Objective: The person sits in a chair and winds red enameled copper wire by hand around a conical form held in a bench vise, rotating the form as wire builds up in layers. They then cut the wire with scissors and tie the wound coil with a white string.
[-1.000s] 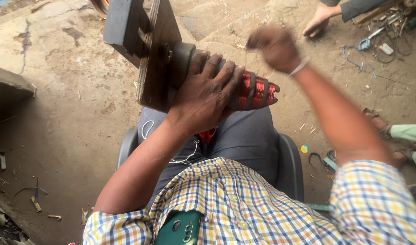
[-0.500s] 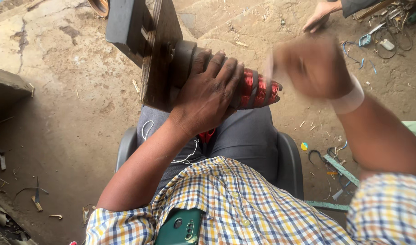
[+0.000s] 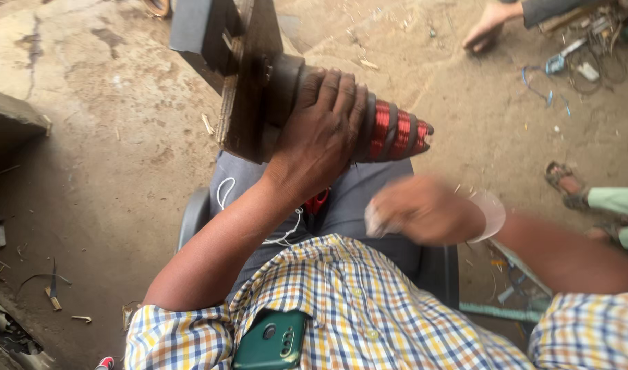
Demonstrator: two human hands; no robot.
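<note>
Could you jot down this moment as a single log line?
left hand: gripping stepped cone wound with red wire | right hand: blurred, above lap, clear of cone | cone fixed to dark plate | person seated in chair

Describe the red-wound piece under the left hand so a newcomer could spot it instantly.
Start at the dark wooden board standing above the seated person's lap. A stepped, cone-shaped former sticks out sideways from it, partly covered by the left hand. Unlike anything nearby, it carries bands of glossy red wire between dark ridges, narrowing toward its tip.
</note>
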